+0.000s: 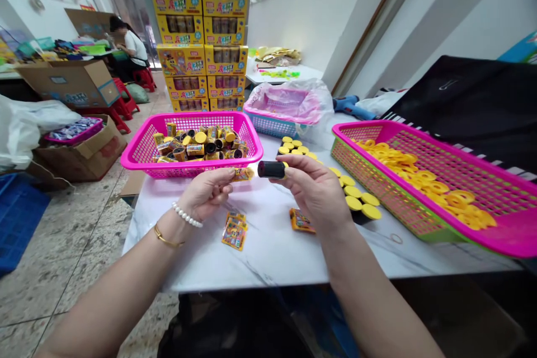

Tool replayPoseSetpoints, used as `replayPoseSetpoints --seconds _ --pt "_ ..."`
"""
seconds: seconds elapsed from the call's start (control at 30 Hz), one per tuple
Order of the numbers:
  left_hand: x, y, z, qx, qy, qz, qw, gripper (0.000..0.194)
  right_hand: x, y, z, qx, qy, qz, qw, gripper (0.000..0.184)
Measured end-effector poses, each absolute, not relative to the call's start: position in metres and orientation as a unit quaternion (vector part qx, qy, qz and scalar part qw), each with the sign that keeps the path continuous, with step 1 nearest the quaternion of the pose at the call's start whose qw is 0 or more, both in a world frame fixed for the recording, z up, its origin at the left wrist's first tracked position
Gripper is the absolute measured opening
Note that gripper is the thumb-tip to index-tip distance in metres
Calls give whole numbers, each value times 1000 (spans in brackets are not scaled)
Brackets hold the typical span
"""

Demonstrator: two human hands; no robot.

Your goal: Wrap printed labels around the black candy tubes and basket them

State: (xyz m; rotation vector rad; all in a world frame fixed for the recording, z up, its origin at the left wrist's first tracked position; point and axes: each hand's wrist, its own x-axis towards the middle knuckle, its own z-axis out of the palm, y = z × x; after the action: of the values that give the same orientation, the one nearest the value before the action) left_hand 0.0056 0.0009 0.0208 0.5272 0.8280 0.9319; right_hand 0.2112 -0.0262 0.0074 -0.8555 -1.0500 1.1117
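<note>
Black cylindrical tube (268, 169) with a yellow end, grasped by the fingers and thumb of the right hand (312, 193) above a marble-topped desk (268, 251). Left hand (205, 193) pinches a printed foil sachet (242, 174). Beyond: loose sachets (234, 230), round yellow caps (352, 191), pink mesh basket (191, 116) of tubes, pink-and-green basket (380, 196) of yellow rings (432, 187), stacked yellow cartons (201, 39), and stone floor (62, 246).
</note>
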Motion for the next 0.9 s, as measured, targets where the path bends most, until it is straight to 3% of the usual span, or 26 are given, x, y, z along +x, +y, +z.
replayPoseSetpoints --seconds 0.27,0.63,0.9 --pt "8 -1 18 260 387 430 773 15 208 -23 -2 -423 -518 488 561 20" --pt "10 -3 15 372 382 442 722 17 187 -34 -9 -437 -541 347 630 24" --pt "10 -4 10 389 382 449 708 33 191 -32 -7 -374 -521 462 613 30"
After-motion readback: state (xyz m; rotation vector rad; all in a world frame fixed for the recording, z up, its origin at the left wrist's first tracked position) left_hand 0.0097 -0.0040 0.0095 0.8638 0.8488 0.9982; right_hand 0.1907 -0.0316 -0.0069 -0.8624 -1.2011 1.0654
